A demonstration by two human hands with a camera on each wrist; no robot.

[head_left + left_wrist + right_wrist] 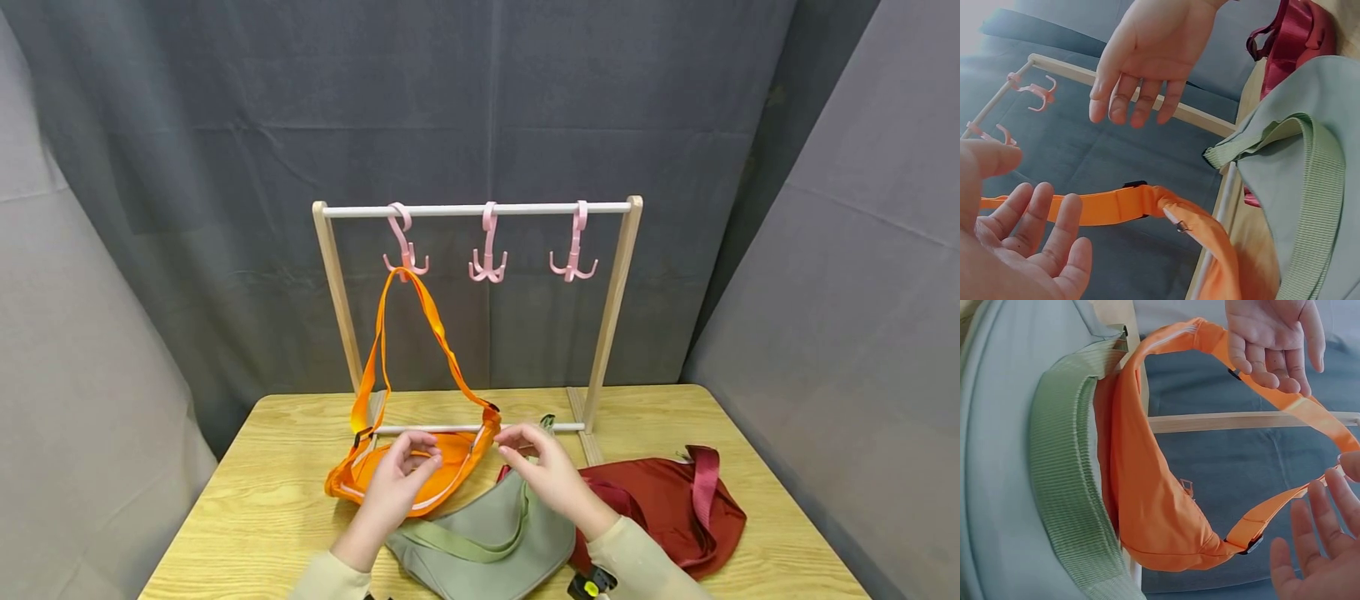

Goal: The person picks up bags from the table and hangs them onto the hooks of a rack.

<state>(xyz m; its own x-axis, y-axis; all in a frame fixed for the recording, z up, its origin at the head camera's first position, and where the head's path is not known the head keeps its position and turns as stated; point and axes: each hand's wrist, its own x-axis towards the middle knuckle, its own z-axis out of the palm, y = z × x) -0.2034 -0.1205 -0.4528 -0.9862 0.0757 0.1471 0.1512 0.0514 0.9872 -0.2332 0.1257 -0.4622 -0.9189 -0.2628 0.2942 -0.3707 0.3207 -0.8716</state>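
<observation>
An orange shoulder bag point(450, 457) hangs by its strap point(438, 325) from the left pink hook point(406, 250); whether its bottom touches the table cannot be told. My left hand point(397, 487) is in front of the bag's left part, fingers loosely bent and holding nothing. Beside the bag's right end is my right hand point(551, 475), also without anything in it. Both palms, in the right wrist view the left hand point(1272, 340) and the right hand point(1325, 550), show relaxed fingers apart from the bag. A grey-green bag point(487, 533) with a light green strap lies below the hands.
A wooden rack point(617, 308) with a white top rail point(450, 211) stands at the back of the table point(247, 500). Two more pink hooks, a middle hook point(488, 250) and a right hook point(575, 250), hang there. A dark red bag point(660, 504) lies at the right.
</observation>
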